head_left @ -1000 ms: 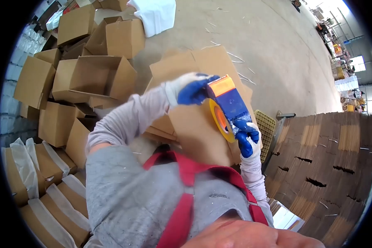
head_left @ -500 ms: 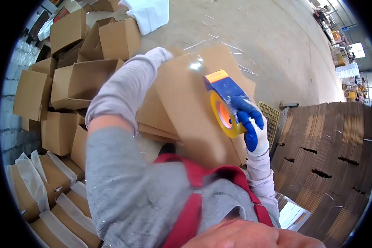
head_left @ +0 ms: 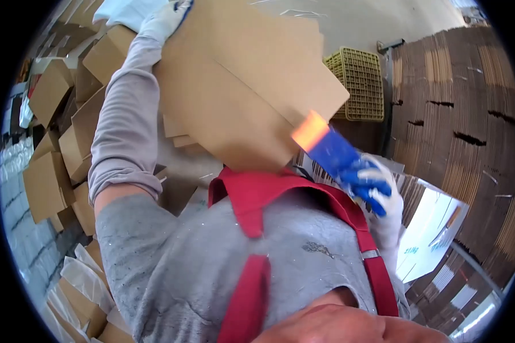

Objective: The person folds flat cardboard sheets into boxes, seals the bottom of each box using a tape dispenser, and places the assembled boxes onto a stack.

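Note:
A large brown cardboard box (head_left: 229, 86) is in front of me, a seam running diagonally across its upper face. My left hand (head_left: 165, 24), in a white glove with blue palm coating, grips the box's far left edge; the fingertips are partly hidden. On the right, my right hand (head_left: 375, 186) in a matching glove is closed around a blue tape dispenser (head_left: 332, 153) with an orange front end. The dispenser is beside the box's near right edge and blurred by motion. Its tape roll is hidden.
Open cardboard boxes (head_left: 48, 186) are heaped on the left. A yellow plastic crate (head_left: 357, 86) stands beyond the box, near tall stacks of flattened cardboard (head_left: 452, 97) on the right. A white printed carton (head_left: 432, 228) sits beside my right arm. White plastic (head_left: 126, 12) lies at upper left.
The box has turned and now shows a seam instead of the taped end. My left hand has come into sight at its far left edge. The tape dispenser has moved down and right, toward me.

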Motion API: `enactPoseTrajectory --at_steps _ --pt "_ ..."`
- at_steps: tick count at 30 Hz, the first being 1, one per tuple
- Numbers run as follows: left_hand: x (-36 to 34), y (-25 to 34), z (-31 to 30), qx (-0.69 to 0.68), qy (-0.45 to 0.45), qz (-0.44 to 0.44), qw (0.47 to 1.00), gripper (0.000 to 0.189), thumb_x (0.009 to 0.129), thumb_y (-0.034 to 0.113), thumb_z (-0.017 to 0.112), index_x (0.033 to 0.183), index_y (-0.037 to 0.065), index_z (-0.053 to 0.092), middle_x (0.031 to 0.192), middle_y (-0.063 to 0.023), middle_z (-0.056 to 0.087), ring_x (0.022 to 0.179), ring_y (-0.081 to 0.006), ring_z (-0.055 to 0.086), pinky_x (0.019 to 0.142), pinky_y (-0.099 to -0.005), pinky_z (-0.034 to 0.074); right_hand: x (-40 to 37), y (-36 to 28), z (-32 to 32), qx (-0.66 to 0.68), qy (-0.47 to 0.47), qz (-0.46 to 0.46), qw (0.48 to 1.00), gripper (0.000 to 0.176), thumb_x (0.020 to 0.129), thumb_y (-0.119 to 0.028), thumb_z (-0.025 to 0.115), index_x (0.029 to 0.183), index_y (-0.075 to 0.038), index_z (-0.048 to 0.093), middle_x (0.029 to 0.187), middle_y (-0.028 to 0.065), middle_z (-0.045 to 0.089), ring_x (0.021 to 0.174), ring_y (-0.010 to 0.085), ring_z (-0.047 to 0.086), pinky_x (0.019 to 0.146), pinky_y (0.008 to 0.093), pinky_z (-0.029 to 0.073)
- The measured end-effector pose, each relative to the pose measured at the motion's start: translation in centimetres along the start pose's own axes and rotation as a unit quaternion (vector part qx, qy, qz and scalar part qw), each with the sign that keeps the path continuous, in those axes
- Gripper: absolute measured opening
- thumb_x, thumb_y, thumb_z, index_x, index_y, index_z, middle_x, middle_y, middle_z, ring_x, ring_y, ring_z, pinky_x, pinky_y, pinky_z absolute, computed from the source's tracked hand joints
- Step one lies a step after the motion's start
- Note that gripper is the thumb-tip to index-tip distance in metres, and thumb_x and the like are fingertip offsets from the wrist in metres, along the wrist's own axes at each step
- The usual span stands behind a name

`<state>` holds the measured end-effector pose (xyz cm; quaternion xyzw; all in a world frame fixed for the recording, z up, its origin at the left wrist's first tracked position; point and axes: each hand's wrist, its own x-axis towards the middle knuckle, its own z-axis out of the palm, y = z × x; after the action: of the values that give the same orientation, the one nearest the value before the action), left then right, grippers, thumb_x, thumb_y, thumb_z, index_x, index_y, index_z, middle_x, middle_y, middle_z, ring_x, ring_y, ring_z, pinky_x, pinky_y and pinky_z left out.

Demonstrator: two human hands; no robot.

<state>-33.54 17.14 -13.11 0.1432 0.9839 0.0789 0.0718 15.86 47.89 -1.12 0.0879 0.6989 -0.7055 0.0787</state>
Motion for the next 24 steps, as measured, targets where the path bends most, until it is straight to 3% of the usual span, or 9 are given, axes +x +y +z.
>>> enactPoseTrajectory --at_steps 7,9,12,14,16,17,18,21,24 --pt "-9.1 11.1 -0.5 0.128 0.223 0.107 0.96 0.06 0.083 0.059 0.049 0.125 0.016 0.051 0.127 -0.0155 0.051 0.115 -0.0398 0.047 0.095 -0.0495 0.038 -1.3 11.3 -0.6 -0.202 0.064 -0.016 0.977 0.03 0.08 -0.021 0.056 0.102 -0.003 0.067 0.104 0.0141 0.066 0.1 0.0305 0.059 0.092 0.0378 0.043" --pt "-18.9 18.7 0.2 0.074 0.093 0.438 0.891 0.057 0.077 0.048 0.062 0.124 0.018 0.052 0.132 -0.0125 0.042 0.129 -0.0361 0.031 0.101 -0.0611 0.025 0.2 12.8 0.2 -0.164 0.056 -0.046 0.984 0.03 0.081 -0.02 0.055 0.104 -0.003 0.066 0.107 0.0146 0.065 0.099 0.0315 0.059 0.093 0.037 0.043" --pt "-28.7 24.9 4.5 0.046 0.024 0.491 0.869 0.059 0.075 0.033 0.063 0.132 0.022 0.048 0.134 -0.0144 0.042 0.129 -0.0411 0.031 0.108 -0.061 0.013 1.0 13.8 0.7 -0.002 0.088 0.042 0.995 0.029 0.081 -0.016 0.055 0.104 -0.002 0.065 0.109 0.0139 0.064 0.097 0.0314 0.06 0.091 0.0361 0.044" --pt "-27.9 25.1 4.4 0.032 0.026 0.49 0.871 0.059 0.075 0.029 0.062 0.132 0.022 0.048 0.137 -0.0148 0.04 0.129 -0.0416 0.031 0.108 -0.0614 0.013 2.3 12.8 -1.4 -0.25 0.05 -0.268 0.929 0.031 0.081 -0.013 0.057 0.107 0.002 0.063 0.109 0.017 0.063 0.098 0.0293 0.061 0.087 0.0352 0.046" --pt "-25.3 24.7 3.2 0.014 -0.003 0.503 0.864 0.059 0.077 0.023 0.06 0.134 0.024 0.046 0.144 -0.0157 0.035 0.13 -0.0364 0.035 0.107 -0.0515 0.027 3.2 15.0 -2.1 -0.111 0.036 -0.066 0.991 0.03 0.081 -0.014 0.058 0.107 -0.001 0.063 0.109 0.0171 0.063 0.099 0.0311 0.061 0.088 0.0348 0.046" --pt "-24.1 23.6 -1.1 -0.266 -0.251 0.333 0.869 0.056 0.082 0.02 0.058 0.137 0.02 0.043 0.144 -0.0133 0.036 0.127 -0.026 0.042 0.101 -0.037 0.038 3.2 14.9 -1.5 -0.196 0.042 -0.023 0.98 0.028 0.081 -0.017 0.056 0.105 -0.005 0.065 0.104 0.0166 0.064 0.095 0.0316 0.061 0.085 0.0352 0.047" --pt "-21.2 19.6 0.7 -0.537 -0.228 0.293 0.758 0.052 0.089 0.018 0.054 0.138 0.011 0.041 0.142 -0.0102 0.04 0.121 -0.0176 0.046 0.096 -0.027 0.04 3.3 14.5 -0.4 -0.276 0.046 0.019 0.96 0.026 0.082 -0.019 0.055 0.104 -0.01 0.066 0.1 0.016 0.064 0.091 0.032 0.061 0.082 0.0356 0.048" --pt "-14.0 10.3 -5.3 -0.309 0.022 0.139 0.941 0.047 0.09 0.023 0.058 0.132 0.005 0.047 0.125 -0.0112 0.057 0.108 -0.0169 0.057 0.09 -0.0307 0.047 3.4 7.7 0.5 -0.393 0.004 0.061 0.918 0.028 0.083 -0.026 0.053 0.105 -0.017 0.067 0.094 0.0162 0.065 0.088 0.0323 0.061 0.078 0.0397 0.048" --pt "-5.7 -3.2 -0.1 -0.101 0.062 0.006 0.993 0.058 0.091 0.049 0.048 0.13 0.006 0.049 0.118 -0.0175 0.06 0.109 -0.0277 0.058 0.093 -0.0366 0.047 7.4 3.8 3.2 -0.536 -0.092 0.09 0.834 0.025 0.083 -0.027 0.052 0.1 -0.017 0.068 0.094 0.0147 0.065 0.086 0.0325 0.061 0.075 0.0421 0.049"
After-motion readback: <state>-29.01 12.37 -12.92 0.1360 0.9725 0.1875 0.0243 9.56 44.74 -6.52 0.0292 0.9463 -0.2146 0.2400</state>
